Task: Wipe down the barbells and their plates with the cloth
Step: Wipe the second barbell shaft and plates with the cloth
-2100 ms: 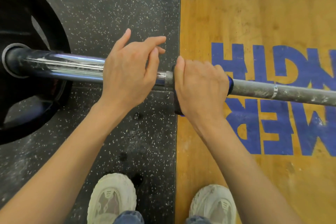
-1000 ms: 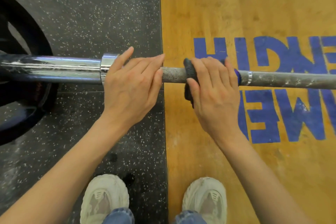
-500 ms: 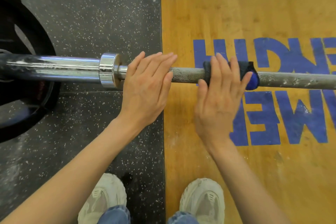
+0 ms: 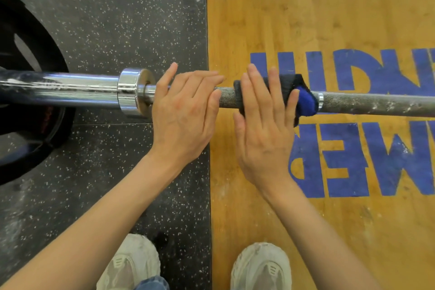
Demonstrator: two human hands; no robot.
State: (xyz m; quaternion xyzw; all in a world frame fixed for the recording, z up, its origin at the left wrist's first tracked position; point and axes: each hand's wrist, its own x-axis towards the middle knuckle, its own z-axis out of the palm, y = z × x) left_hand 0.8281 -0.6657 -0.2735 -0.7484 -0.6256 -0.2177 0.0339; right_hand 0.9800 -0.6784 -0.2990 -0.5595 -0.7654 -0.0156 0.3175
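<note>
A barbell lies across the floor from left to right. Its chrome sleeve (image 4: 70,90) and collar (image 4: 131,90) are on the left, and the chalk-marked knurled shaft (image 4: 376,105) runs off to the right. A black plate (image 4: 28,101) sits on the sleeve at the far left, partly cut off. A dark cloth with a blue patch (image 4: 306,101) is draped over the shaft. My right hand (image 4: 263,125) presses the cloth onto the shaft with straight fingers. My left hand (image 4: 186,113) rests flat on the shaft beside the collar, fingers straight.
The floor under the sleeve is black speckled rubber (image 4: 106,19). To the right is a wooden platform (image 4: 306,7) with blue lettering (image 4: 353,160). My two pale shoes (image 4: 261,266) stand just below the bar.
Over the last two seconds both hands have slid rightward along the bar, off the sleeve and onto the shaft. My right hand's grip round the cloth has flattened to straight fingers.
</note>
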